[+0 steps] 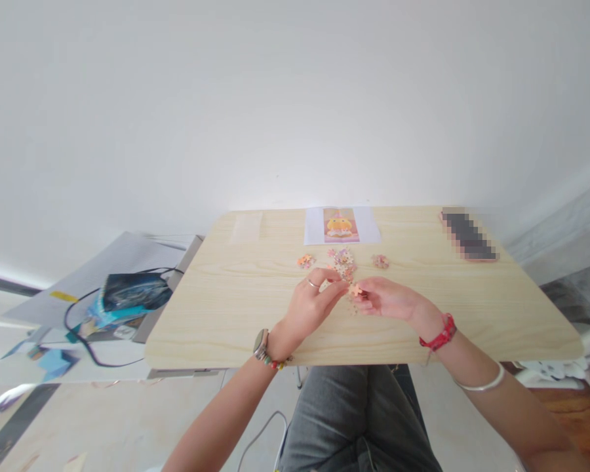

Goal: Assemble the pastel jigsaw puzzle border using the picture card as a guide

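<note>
Over the middle of the table, my right hand (pixel 386 297) pinches an orange jigsaw puzzle piece (pixel 356 290) between thumb and fingers. Beside it is my left hand (pixel 315 296), its thumb and fingertips pressed together close to that piece. Whatever lies between the left fingertips is too small to make out. Just beyond the hands spreads a loose pile of puzzle pieces (pixel 344 261) in pink and pale colours, partly covered by the left fingers. A small orange heap of pieces (pixel 305 261) lies to its left, and a pinkish heap (pixel 380 261) to its right.
A printed sheet (pixel 368 226) with a yellow figure picture lies at the wooden table's (pixel 216 314) back edge. A phone-like object (pixel 469 236), blurred out, is at the right. A clear sheet (pixel 246 227) lies back left. Left of the table, a side surface holds a dark bag (pixel 132 292).
</note>
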Action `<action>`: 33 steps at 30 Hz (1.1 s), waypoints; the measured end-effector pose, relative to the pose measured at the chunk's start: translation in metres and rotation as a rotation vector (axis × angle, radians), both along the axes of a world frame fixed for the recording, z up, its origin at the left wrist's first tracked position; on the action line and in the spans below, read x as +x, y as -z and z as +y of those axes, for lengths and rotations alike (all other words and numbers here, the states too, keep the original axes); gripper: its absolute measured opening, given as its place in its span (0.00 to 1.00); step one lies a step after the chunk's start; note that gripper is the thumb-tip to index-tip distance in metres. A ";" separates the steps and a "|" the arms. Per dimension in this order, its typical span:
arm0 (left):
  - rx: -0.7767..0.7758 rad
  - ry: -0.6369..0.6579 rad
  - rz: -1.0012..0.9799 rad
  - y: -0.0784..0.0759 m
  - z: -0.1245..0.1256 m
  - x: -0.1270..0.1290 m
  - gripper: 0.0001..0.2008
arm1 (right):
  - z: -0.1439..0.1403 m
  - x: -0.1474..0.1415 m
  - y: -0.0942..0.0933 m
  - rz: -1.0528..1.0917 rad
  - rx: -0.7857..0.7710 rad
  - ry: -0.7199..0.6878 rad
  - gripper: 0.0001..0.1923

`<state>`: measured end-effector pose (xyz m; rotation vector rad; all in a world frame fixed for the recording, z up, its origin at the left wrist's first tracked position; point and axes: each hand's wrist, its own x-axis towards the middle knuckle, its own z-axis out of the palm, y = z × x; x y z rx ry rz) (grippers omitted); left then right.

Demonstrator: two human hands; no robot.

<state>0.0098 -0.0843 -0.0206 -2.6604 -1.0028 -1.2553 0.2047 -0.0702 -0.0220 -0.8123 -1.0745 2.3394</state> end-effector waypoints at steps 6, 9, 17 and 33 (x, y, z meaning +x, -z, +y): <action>-0.004 -0.026 0.049 0.001 -0.001 -0.002 0.06 | -0.012 0.000 -0.006 -0.303 0.482 0.278 0.11; -0.030 -0.033 0.043 0.005 0.000 -0.006 0.05 | -0.017 -0.001 -0.012 -0.523 0.870 0.430 0.09; -0.071 -0.100 0.070 0.009 0.000 -0.028 0.05 | -0.010 -0.025 -0.009 -0.663 1.410 0.346 0.07; -0.189 -0.263 0.081 0.015 0.028 -0.051 0.05 | 0.038 -0.057 -0.004 -0.867 1.556 0.190 0.06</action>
